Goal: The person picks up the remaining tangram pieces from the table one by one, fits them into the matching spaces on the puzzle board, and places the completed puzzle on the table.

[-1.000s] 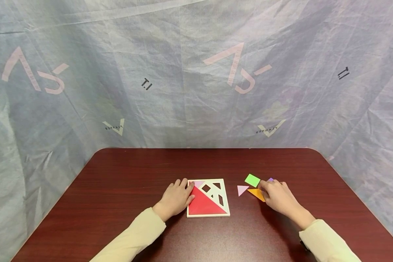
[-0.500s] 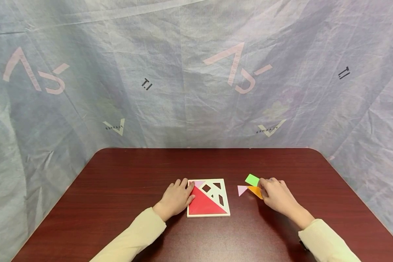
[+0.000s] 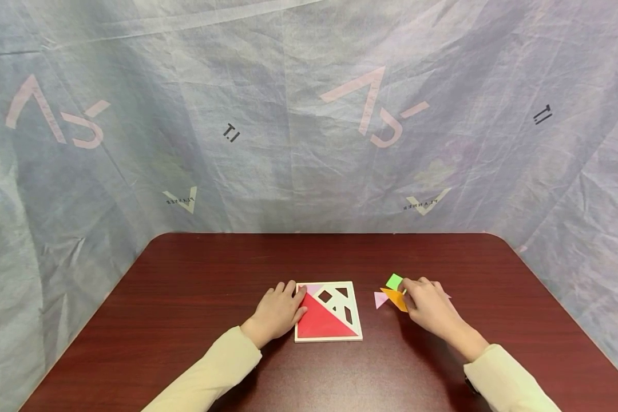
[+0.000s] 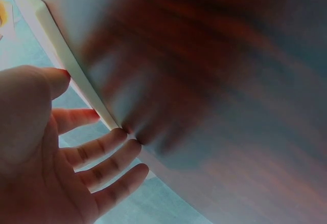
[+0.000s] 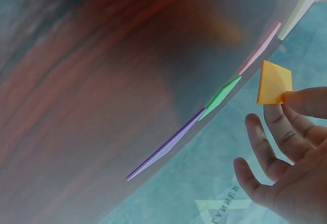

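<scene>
Between its thumb and fingers, my right hand (image 3: 432,306) pinches an orange tangram piece (image 3: 394,299). In the right wrist view that piece is tilted and raised off the table. Below it lie a green piece (image 3: 393,281) and a pink triangle (image 3: 380,299); a purple piece (image 5: 166,146) is mostly hidden behind the hand in the head view. My left hand (image 3: 275,312) rests on the left edge of a white tangram tray (image 3: 359,329), fingers fairly straight. A large red triangle (image 3: 319,320) and a pinkish piece (image 3: 314,288) lie in the tray, partly covered by the fingers.
Cut-outs of several shapes show in the tray's right half. The dark red wooden table (image 3: 226,257) reaches back to a grey printed cloth (image 3: 288,171), which hangs behind and on both sides.
My right hand has picked up the orange piece and moved slightly left with it, over the pink triangle's edge. The left hand and the tray stay put.
</scene>
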Demonstrator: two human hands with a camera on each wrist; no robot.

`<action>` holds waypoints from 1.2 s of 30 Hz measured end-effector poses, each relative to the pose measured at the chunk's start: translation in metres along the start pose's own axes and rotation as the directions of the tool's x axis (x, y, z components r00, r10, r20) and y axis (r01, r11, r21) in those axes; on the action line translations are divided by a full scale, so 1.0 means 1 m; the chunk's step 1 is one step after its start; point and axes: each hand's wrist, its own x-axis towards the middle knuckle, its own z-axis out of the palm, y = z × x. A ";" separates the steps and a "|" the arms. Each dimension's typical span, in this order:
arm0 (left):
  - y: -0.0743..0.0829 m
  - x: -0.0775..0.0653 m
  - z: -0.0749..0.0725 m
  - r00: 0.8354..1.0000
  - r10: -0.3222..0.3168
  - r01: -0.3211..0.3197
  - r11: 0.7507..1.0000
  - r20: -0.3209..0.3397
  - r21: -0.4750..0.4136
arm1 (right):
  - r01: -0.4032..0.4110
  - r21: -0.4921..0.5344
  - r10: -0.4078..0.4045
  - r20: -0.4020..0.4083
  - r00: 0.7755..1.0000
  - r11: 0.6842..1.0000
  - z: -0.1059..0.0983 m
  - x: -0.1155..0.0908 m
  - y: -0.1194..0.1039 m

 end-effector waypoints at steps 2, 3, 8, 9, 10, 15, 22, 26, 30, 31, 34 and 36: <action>0.000 0.000 -0.001 1.000 -0.002 0.002 1.000 0.004 -0.003 | 0.003 0.006 -0.003 -0.007 1.000 1.000 0.001 0.001 -0.002; 0.000 0.000 -0.001 1.000 -0.003 0.003 1.000 0.006 -0.005 | 0.003 0.009 -0.003 -0.008 1.000 1.000 0.001 0.001 -0.003; 0.001 -0.001 -0.001 1.000 -0.004 0.004 1.000 0.014 -0.005 | 0.020 0.014 -0.019 -0.032 0.999 1.000 0.004 0.003 -0.008; 0.001 -0.001 -0.001 1.000 -0.004 0.004 1.000 0.016 -0.006 | 0.021 0.014 -0.021 -0.037 0.999 1.000 0.005 0.004 -0.009; 0.000 -0.001 -0.001 1.000 -0.005 0.005 1.000 0.016 -0.005 | 0.025 0.013 -0.024 -0.043 0.999 1.000 0.005 0.004 -0.011; 0.001 -0.001 0.000 1.000 -0.009 0.009 1.000 0.018 -0.005 | 0.028 0.016 -0.027 -0.061 0.998 0.999 0.006 0.007 -0.017; 0.000 -0.001 0.003 1.000 -0.006 0.006 1.000 -0.001 -0.002 | 0.037 0.042 -0.034 -0.061 0.998 0.998 0.007 0.011 -0.026; 0.000 -0.001 0.004 1.000 -0.004 0.004 1.000 -0.011 -0.001 | 0.039 0.053 -0.037 -0.051 0.998 0.998 0.009 0.013 -0.031; -0.001 0.000 0.006 1.000 -0.006 0.006 1.000 -0.004 -0.007 | 0.057 0.065 -0.053 -0.062 0.997 0.996 0.011 0.015 -0.036; -0.001 0.000 0.006 1.000 -0.007 0.007 1.000 -0.001 -0.008 | 0.061 0.068 -0.057 -0.067 0.996 0.996 0.011 0.016 -0.038; -0.001 0.000 0.005 1.000 -0.010 0.010 1.000 0.006 -0.010 | 0.069 0.079 -0.064 -0.073 0.995 0.994 0.011 0.017 -0.042; -0.001 0.001 0.004 1.000 -0.010 0.011 1.000 0.005 -0.012 | 0.071 0.081 -0.065 -0.071 0.995 0.994 0.012 0.018 -0.044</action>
